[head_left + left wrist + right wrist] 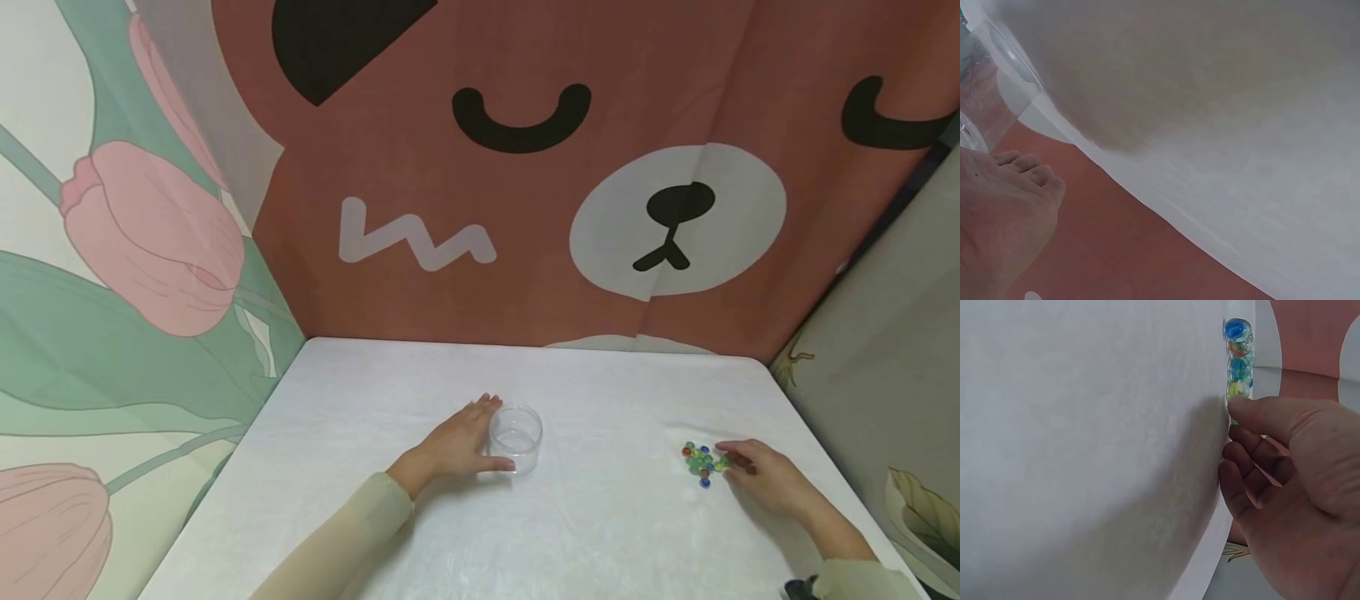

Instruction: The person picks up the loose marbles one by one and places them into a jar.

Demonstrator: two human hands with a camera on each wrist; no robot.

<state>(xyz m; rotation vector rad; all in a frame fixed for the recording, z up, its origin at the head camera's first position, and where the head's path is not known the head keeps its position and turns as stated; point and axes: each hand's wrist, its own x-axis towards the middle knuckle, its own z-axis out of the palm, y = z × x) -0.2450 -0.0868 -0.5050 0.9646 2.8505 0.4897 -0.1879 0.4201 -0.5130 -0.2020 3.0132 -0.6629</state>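
A clear round plastic cup (525, 454) stands upright on the white table. My left hand (461, 442) is at its left side, fingers stretched along the far side and thumb across the near side. In the left wrist view the cup (1007, 75) shows only in part, beside the left hand (1010, 206). On the right lies a cluster of several coloured glass marbles (699, 461). My right hand (772, 479) reaches to their right edge, index finger extended and thumb apart. In the right wrist view its thumb tip (1241, 407) is right by a yellow marble (1237, 389).
The white tabletop (600, 533) spreads between the cup and the marbles. Behind it hangs a brown cloth (405, 308) printed with a bear face. A flower-patterned cloth (150, 367) borders the left side, and a grey one (885, 350) the right.
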